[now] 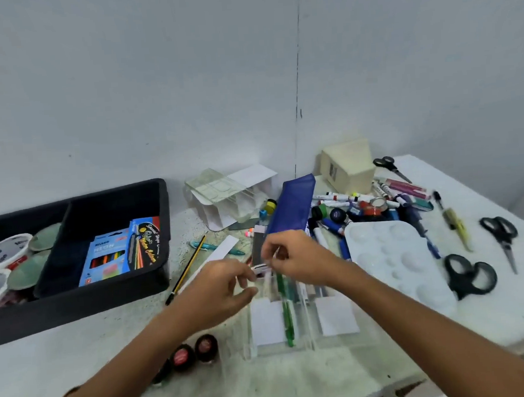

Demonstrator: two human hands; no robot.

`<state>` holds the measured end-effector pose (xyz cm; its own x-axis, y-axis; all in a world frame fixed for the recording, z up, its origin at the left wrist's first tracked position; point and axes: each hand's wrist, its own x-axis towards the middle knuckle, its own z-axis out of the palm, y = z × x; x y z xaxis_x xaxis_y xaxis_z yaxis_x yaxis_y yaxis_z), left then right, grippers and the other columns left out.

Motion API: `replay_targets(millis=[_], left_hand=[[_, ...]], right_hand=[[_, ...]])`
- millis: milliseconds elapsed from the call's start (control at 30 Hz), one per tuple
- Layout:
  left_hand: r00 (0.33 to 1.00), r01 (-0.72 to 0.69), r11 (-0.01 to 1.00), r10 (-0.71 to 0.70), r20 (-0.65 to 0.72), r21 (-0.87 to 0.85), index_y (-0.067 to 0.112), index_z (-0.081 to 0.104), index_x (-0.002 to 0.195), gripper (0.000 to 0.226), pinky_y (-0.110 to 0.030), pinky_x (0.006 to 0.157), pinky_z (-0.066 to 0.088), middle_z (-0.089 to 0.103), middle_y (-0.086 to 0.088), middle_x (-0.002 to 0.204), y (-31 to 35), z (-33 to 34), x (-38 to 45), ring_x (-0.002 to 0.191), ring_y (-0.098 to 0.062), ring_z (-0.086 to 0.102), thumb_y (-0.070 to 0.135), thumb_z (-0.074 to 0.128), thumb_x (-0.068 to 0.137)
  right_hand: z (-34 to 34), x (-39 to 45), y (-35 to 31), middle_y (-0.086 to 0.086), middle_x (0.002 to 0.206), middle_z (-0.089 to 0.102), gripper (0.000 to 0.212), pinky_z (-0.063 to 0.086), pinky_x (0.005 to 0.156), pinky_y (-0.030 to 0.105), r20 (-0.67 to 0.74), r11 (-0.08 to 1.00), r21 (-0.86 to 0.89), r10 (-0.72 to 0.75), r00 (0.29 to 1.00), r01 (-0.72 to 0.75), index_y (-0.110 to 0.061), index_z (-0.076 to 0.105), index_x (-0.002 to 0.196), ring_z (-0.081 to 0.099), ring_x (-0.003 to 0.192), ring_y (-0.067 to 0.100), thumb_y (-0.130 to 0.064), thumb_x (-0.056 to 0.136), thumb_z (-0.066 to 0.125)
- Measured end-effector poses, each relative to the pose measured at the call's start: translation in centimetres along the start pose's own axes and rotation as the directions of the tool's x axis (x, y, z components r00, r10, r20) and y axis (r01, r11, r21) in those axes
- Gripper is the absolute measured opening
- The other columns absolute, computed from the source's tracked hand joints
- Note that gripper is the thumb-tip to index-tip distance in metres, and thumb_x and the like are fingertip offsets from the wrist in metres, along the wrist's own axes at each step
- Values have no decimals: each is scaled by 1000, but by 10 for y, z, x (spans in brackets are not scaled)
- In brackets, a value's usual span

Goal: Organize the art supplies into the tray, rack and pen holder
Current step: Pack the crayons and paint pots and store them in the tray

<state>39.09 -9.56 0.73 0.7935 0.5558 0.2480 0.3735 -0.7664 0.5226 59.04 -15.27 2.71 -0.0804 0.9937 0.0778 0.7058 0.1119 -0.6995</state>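
Over the clear acrylic rack [280, 323] near the table's front edge, both hands are meeting above its slots. The left hand [226, 288] is curling its fingers and thumb around a small white object [260, 267], and the right hand [292, 258] is pinching the same blurred piece from the other side; what it is cannot be told. A green pen [284, 313] is lying lengthwise in one of the rack's channels, with white paper panels on either side. A black tray [165, 235] is sitting at the left, holding boxes of colours [123, 253] and round lidded tubs [3, 254]. A yellow-and-black pencil [187, 269] is lying between the tray and the hands. Behind the hands a blue pouch [292, 205] is leaning beside a heap of markers [377, 203], and a white paint palette [393, 257] is resting just right of the rack. Three pairs of black scissors [469, 274] are lying along the right side, and a cream pen holder [347, 165] is lying tipped over at the back.
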Motion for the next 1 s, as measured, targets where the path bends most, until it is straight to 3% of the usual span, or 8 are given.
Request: replay_targets(millis=[133, 267, 400, 600, 867, 1000], left_hand=[[996, -69, 998, 69, -57, -11, 18, 68, 83, 17, -17, 61, 40, 63, 10, 74, 32, 34, 61, 66, -5, 52, 34, 65, 78], [989, -47, 999, 51, -141, 28, 20, 69, 91, 20, -34, 74, 45, 67, 9, 84, 50, 68, 136, 82, -11, 54, 34, 62, 78], [995, 73, 969, -54, -86, 238, 21, 64, 114, 33, -36, 86, 32, 65, 6, 109, 54, 95, 194, 108, -18, 46, 35, 62, 85], [996, 61, 878, -84, 28, 474, 24, 56, 127, 46, -36, 82, 26, 56, 3, 123, 38, 125, 229, 113, -21, 41, 44, 58, 86], [997, 18, 892, -47, 54, 451, 21, 63, 115, 36, -36, 83, 29, 61, 2, 111, 40, 128, 241, 108, -21, 42, 39, 63, 85], [1000, -10, 943, 14, -10, 332, 17, 67, 107, 30, -35, 80, 38, 68, -1, 97, 41, 123, 234, 98, -23, 47, 30, 67, 80]], right_hand=[[-57, -1, 51, -7, 79, 63, 18, 53, 71, 39, -167, 994, -85, 58, 984, -73, -25, 62, 82, 59, 74, 15, -7, 83, 61], [-111, -4, 107, -5, 82, 61, 8, 47, 68, 32, -297, 940, -252, 152, 943, -231, -16, 66, 90, 57, 79, 20, -13, 83, 62], [-132, -11, 149, 6, 100, 60, 24, 41, 69, 32, -444, 807, -399, 246, 862, -436, -15, 64, 101, 58, 95, 27, -34, 87, 62], [-122, -10, 179, 4, 104, 63, 51, 43, 69, 32, -462, 698, -505, 278, 842, -508, -19, 56, 108, 59, 98, 26, -65, 85, 52], [-125, -5, 182, 2, 99, 64, 33, 40, 64, 30, -445, 754, -417, 318, 837, -508, -18, 53, 106, 61, 91, 25, -41, 83, 59], [-127, -3, 172, 1, 100, 53, 31, 42, 67, 31, -443, 895, -218, 265, 856, -389, -15, 53, 105, 56, 87, 23, -22, 79, 68]])
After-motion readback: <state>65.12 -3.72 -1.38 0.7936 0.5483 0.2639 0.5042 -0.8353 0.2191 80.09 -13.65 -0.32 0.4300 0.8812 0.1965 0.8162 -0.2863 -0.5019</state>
